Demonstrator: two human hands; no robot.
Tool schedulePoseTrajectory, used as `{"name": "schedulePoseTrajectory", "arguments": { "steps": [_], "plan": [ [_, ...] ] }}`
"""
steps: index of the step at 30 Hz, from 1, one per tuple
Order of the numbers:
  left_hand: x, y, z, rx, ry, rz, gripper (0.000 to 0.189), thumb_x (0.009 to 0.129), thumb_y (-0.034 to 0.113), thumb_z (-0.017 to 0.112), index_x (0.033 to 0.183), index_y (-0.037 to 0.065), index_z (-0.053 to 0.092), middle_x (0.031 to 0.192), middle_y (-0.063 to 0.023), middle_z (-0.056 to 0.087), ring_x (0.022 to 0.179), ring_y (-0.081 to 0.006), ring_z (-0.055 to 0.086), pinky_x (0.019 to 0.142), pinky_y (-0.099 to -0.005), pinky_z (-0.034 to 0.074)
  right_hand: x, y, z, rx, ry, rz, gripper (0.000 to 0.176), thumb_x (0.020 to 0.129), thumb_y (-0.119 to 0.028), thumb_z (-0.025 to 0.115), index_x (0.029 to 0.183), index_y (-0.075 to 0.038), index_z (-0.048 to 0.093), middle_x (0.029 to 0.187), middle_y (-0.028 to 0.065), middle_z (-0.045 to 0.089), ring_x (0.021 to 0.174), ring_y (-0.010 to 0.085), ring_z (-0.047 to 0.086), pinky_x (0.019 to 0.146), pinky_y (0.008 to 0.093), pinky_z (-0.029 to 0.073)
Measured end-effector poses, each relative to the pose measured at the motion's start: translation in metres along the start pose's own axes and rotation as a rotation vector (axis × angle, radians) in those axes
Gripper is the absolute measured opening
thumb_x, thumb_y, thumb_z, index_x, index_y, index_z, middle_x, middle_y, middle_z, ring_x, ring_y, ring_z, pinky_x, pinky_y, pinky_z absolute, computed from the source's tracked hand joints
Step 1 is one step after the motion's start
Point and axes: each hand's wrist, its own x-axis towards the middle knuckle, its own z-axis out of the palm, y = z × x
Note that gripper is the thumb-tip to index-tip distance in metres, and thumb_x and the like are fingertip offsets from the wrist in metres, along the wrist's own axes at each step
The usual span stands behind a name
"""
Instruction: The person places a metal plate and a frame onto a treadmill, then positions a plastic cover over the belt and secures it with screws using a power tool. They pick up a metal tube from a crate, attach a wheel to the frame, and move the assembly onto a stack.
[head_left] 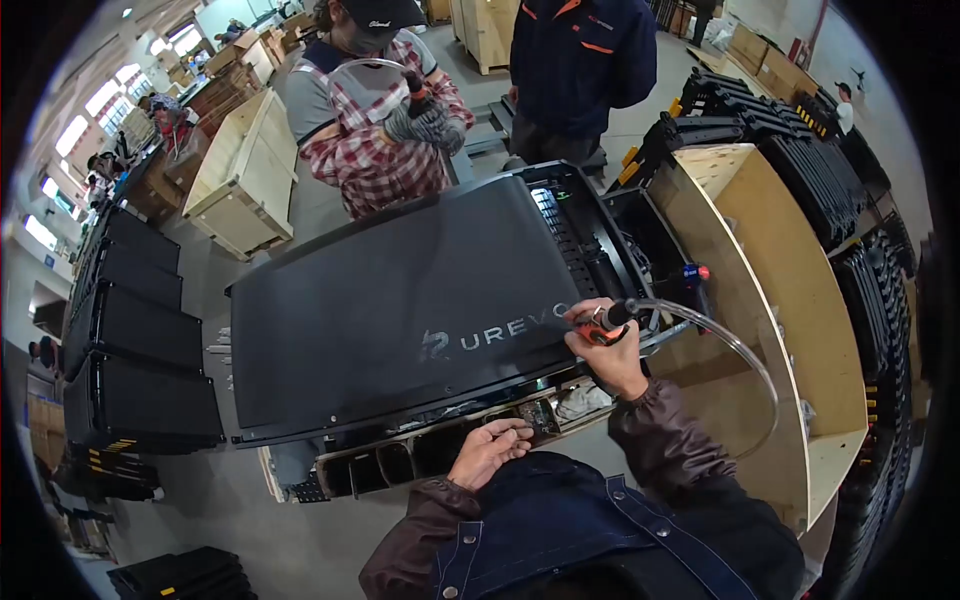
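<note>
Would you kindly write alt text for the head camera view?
The right hand grips an orange tool at the edge of a black treadmill deck, while the left hand touches its near frame. Opposite, a person in plaid holds another tool.

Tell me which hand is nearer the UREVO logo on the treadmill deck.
Right. The right hand, gripping an orange tool, sits at the right end of the logo. The left hand is lower, at the near edge of the treadmill, off the logo.

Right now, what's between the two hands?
Head view: circuit board and white cloth on the treadmill frame, between left hand and right hand gripping the screwdriver.
</note>
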Motion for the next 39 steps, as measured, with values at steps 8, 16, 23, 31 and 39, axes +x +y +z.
{"name": "schedulePoseTrajectory", "arguments": {
  "steps": [8, 16, 23, 31, 39],
  "plan": [
    [-0.012, -0.012, -0.008, 0.047, 0.142, 0.1, 0.017, 0.099, 0.018, 0.07, 0.107, 0.003, 0.065, 0.089, -0.0011, 0.064, 0.075, -0.0104, 0.058, 0.069, -0.0255, 0.048, -0.003, -0.014, 0.004, -0.083, -0.241, -0.108, 0.027, 0.078, 0.003, 0.077, 0.103, 0.0, 0.069, 0.1, 0.0036, 0.068, 0.092, 0.0114, 0.063, 0.085, 0.0275, 0.05],
    [-0.02, -0.005, -0.003, -0.097, 0.085, 0.107, 0.022, 0.102, 0.021, 0.065, 0.114, 0.002, 0.061, 0.098, -0.0063, 0.065, 0.086, -0.014, 0.063, 0.077, -0.0289, 0.053, 0.015, 0.004, -0.03, 0.467, 0.35, 0.081, 0.038, 0.085, -0.006, 0.075, 0.118, -0.001, 0.056, 0.108, 0.0124, 0.067, 0.094, 0.0223, 0.067, 0.09, 0.0373, 0.054],
    [-0.012, -0.009, -0.012, -0.358, 0.003, 0.175, 0.031, 0.1, 0.021, 0.068, 0.123, 0.0, 0.063, 0.1, -0.0059, 0.068, 0.088, -0.0153, 0.066, 0.08, -0.0273, 0.056, -0.047, -0.013, 0.02, 1.116, 0.137, 0.302, 0.028, 0.092, -0.006, 0.065, 0.119, -0.01, 0.057, 0.108, 0.0067, 0.064, 0.101, 0.0242, 0.063, 0.108, 0.0504, 0.046],
    [-0.024, -0.005, -0.021, -0.444, 0.038, 0.266, 0.032, 0.098, 0.024, 0.07, 0.12, 0.002, 0.064, 0.099, -0.006, 0.068, 0.087, -0.0135, 0.066, 0.077, -0.0267, 0.055, -0.053, 0.003, 0.065, 1.163, 0.13, 0.421, 0.025, 0.092, -0.009, 0.067, 0.116, -0.01, 0.058, 0.108, 0.0064, 0.064, 0.098, 0.0239, 0.064, 0.109, 0.0503, 0.046],
    [-0.055, 0.018, -0.043, 0.521, 0.582, 0.794, 0.018, 0.098, 0.012, 0.07, 0.109, -0.002, 0.064, 0.093, -0.0098, 0.071, 0.081, -0.0172, 0.069, 0.069, -0.0287, 0.053, -0.062, 0.007, 0.137, 1.062, 0.304, 0.584, 0.022, 0.093, -0.012, 0.068, 0.112, -0.01, 0.058, 0.106, 0.0073, 0.065, 0.094, 0.0232, 0.064, 0.103, 0.0539, 0.05]
  ]
}}
